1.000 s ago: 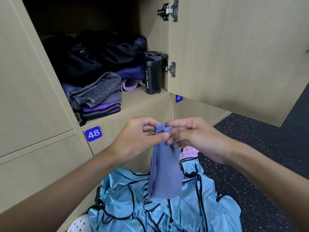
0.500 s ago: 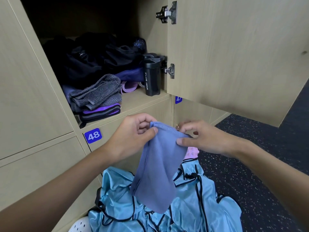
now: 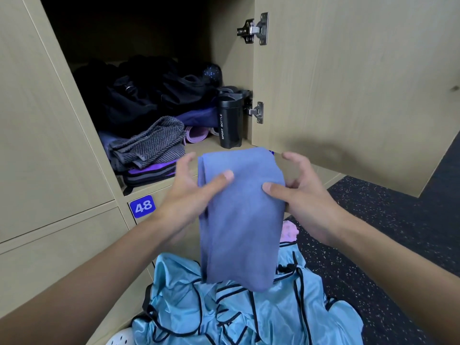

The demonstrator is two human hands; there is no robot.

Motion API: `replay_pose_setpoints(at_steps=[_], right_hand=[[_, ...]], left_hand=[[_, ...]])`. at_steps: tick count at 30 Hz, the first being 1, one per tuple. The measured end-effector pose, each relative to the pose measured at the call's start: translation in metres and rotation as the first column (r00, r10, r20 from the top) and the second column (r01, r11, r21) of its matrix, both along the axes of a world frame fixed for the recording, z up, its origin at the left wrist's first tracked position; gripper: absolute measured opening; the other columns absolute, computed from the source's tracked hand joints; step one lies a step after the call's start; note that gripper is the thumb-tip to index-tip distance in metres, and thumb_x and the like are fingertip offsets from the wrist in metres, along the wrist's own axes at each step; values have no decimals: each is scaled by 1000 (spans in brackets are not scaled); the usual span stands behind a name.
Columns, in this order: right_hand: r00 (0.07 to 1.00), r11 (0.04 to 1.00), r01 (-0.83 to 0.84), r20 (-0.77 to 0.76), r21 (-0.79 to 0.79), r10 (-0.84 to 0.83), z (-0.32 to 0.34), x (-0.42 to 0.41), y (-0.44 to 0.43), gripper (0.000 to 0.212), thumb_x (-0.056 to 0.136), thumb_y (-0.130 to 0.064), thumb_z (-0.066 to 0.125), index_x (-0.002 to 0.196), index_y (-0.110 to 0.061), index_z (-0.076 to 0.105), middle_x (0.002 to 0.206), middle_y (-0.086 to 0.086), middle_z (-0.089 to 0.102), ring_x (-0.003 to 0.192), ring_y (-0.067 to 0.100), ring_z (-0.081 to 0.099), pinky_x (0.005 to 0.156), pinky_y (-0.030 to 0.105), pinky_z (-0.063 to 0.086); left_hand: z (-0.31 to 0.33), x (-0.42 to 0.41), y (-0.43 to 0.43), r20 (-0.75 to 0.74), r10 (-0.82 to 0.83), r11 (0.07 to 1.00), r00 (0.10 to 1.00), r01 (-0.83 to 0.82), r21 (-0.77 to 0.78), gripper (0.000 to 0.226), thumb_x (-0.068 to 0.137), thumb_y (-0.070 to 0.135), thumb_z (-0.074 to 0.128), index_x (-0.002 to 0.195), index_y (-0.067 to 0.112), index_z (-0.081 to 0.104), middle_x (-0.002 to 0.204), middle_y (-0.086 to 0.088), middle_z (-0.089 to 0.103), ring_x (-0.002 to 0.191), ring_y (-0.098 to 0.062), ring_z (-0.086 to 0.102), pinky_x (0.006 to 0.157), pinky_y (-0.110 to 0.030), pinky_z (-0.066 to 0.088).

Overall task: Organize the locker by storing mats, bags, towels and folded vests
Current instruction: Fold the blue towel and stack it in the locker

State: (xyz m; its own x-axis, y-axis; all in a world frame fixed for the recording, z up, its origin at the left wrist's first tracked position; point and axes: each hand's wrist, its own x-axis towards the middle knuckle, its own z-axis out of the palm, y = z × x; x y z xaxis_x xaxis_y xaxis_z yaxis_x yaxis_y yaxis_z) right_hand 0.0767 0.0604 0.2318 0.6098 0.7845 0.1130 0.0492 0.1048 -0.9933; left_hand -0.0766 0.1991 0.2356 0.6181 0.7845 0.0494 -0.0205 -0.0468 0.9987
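At the left of the shelf's (image 3: 201, 148) front edge a grey towel (image 3: 149, 143) sits on purple folded things (image 3: 151, 171), with black bags (image 3: 139, 95) heaped behind. Further right lies a rolled mat (image 3: 198, 134), and a black bottle (image 3: 230, 120) stands at the right front corner by the open door (image 3: 348, 83). Just before that edge the blue towel (image 3: 242, 220) is held up in the air; the left hand (image 3: 189, 195) has its grip on the towel's left side, thumb pressed on the front; the right hand (image 3: 306, 197) pinches the right side likewise, fingers curled behind. The towel's long axis hangs straight down, folded end up, over pale blue vests (image 3: 236, 317) heaped below. The shelf lies ahead and to the left of both grips, the left hand nearer; I'd guess the towel must tip flat and go in top first, onto the bare strip or the grey towel.
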Motion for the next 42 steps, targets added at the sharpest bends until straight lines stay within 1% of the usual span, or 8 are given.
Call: replay_pose_setpoints(at_steps=[7,11,18,24,28,31,38,42], right_hand=[[985,981,-170,17,-96,172,0,-1,0,92,83,-2,73,143,-50,24,85,12,74,85,25,74,74,34,59],[999,999,17,-30,45,-16,2,-1,8,60,85,-1,71,127,-38,51,93,23,66,81,32,71,77,43,59],[982,984,-144,109,-108,156,-7,12,2,65,80,9,71,132,-23,50,111,14,67,91,16,67,79,27,56],[952,982,-59,286,-178,109,-2,16,0,38,88,-1,66,123,-15,61,112,1,68,94,7,64,81,17,52],[909,980,-34,401,-194,111,0,19,-3,13,94,-11,62,105,-17,64,103,10,65,88,8,59,74,16,46],[929,992,-4,367,-129,51,1,18,-3,5,97,-15,58,101,-13,61,95,4,64,84,8,57,72,18,44],[983,983,-180,13,-46,181,-3,1,1,92,82,-3,74,141,-51,23,109,18,68,91,21,71,77,31,56],[998,997,-38,-48,69,41,4,-2,3,73,89,-2,66,129,-54,34,100,24,65,78,25,67,68,38,57]], left_hand=[[2,4,0,159,61,993,985,-43,-113,92,79,6,81,148,38,28,109,-3,73,101,-18,71,97,-43,54],[0,-3,-8,-46,-113,990,993,109,-89,96,78,-1,79,142,49,28,105,-12,75,86,-17,72,77,-36,60],[6,-3,-5,35,-17,997,999,20,-77,33,86,-3,70,115,13,65,98,-17,75,81,-22,70,74,-34,57],[6,-7,-3,-196,-65,957,979,117,267,44,78,-7,75,109,23,64,100,-1,75,86,-9,70,82,-27,59],[8,-8,-2,-266,34,832,963,120,542,14,84,6,73,88,19,71,85,-4,72,79,-19,67,76,-38,55],[13,-8,-2,-224,94,762,970,75,643,14,86,19,75,79,10,67,83,-4,60,72,-6,56,68,-22,50],[21,-6,-7,46,105,958,993,-114,265,47,84,43,70,93,1,52,80,-5,51,72,-17,45,68,-38,41],[20,-9,-8,2,25,999,1000,-25,-28,46,88,23,73,125,28,46,95,7,73,80,-11,68,70,-34,55]])
